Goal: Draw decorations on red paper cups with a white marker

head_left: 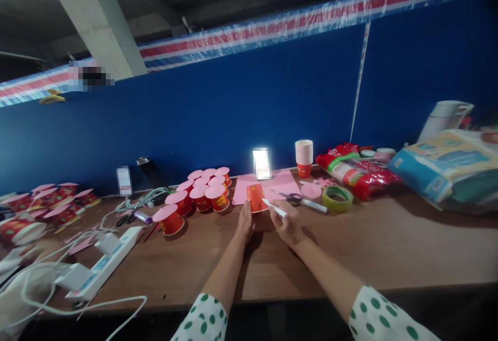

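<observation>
Sitting in the left hand (pixel 245 223), red cup (pixel 256 197); right hand (pixel 288 225) holds marker (pixel 275 209).

Red cup (pixel 256 197) and white pen (pixel 277 210)
Left hand (pixel 245 223) holds the cup, right hand (pixel 288 225) the pen, at the bench (pixel 408 250).

**White marker (pixel 277 209) held at the side of an upturned red paper cup (pixel 255 196)**

The cup is a plain-sided, tapering one in orange-red, with a paler patch of print on its wall. It is held with its wider, pale-rimmed mouth downward and its narrower base up, leaning slightly, at the near edge of the pink paper sheet (pixel 283 179); whether the rim rests on anything cannot be told. The marker, slim and white-barrelled, is held aslant just in front of the sheet's near edge, its tip toward the cup's right side. Whether tip and cup touch is unclear.
</observation>
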Demonstrator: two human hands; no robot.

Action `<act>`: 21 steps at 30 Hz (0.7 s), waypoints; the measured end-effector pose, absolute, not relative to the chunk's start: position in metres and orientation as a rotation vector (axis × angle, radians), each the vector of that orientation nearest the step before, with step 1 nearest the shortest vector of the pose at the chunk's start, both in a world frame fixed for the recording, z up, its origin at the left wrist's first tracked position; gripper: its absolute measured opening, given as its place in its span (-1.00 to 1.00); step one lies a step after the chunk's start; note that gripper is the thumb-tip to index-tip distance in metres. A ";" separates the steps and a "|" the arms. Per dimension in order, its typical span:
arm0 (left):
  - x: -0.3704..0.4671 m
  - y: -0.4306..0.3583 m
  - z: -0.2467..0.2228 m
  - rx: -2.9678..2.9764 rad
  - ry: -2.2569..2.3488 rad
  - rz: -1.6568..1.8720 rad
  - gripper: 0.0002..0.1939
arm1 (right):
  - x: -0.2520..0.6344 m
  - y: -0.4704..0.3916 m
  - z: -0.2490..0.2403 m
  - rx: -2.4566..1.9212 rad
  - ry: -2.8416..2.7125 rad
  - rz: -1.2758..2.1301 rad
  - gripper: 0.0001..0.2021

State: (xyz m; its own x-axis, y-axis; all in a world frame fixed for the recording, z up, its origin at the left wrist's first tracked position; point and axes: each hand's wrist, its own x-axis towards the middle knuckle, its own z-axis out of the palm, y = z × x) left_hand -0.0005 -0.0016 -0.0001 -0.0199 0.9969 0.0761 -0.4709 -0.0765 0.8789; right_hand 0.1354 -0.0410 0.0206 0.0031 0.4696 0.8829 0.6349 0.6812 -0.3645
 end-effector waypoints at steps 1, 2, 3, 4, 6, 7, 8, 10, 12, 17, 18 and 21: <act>-0.001 -0.002 0.000 0.894 0.805 1.459 -0.41 | 0.135 -0.042 0.021 -0.906 -1.640 -0.164 -0.82; -0.001 -0.001 0.000 0.895 0.807 1.457 -0.41 | 0.135 -0.042 0.022 -0.898 -1.641 -0.162 -0.82; -0.001 -0.001 0.000 0.895 0.809 1.454 -0.42 | 0.135 -0.042 0.023 -0.894 -1.638 -0.158 -0.83; -0.002 -0.001 -0.001 0.892 0.810 1.452 -0.42 | 0.135 -0.042 0.023 -0.897 -1.628 -0.153 -0.83; -0.002 0.000 -0.001 0.889 0.804 1.453 -0.41 | 0.135 -0.042 0.022 -0.915 -1.600 -0.146 -0.84; -0.001 0.000 -0.001 0.892 0.800 1.454 -0.41 | 0.135 -0.041 0.022 -0.926 -1.590 -0.143 -0.84; -0.001 0.000 -0.001 0.896 0.797 1.455 -0.41 | 0.136 -0.041 0.021 -0.936 -1.588 -0.141 -0.84; -0.001 0.000 -0.001 0.904 0.794 1.456 -0.40 | 0.136 -0.040 0.020 -0.940 -1.595 -0.134 -0.84; 0.000 -0.001 -0.001 0.908 0.798 1.454 -0.38 | 0.136 -0.039 0.019 -0.934 -1.599 -0.129 -0.84; 0.000 -0.003 0.001 0.907 0.803 1.456 -0.36 | 0.136 -0.039 0.019 -0.938 -1.601 -0.131 -0.84; 0.000 -0.004 0.002 0.907 0.803 1.456 -0.36 | 0.136 -0.039 0.019 -0.939 -1.604 -0.132 -0.84; 0.000 -0.003 0.002 0.906 0.803 1.458 -0.34 | 0.136 -0.039 0.019 -0.940 -1.605 -0.133 -0.84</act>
State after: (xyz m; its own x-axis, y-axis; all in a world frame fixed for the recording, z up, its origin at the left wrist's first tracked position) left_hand 0.0003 -0.0031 0.0017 -0.0175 0.9963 0.0836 -0.4620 -0.0822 0.8830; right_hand 0.1359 -0.0391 0.0186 0.0380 0.4910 0.8703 0.6278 0.6659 -0.4031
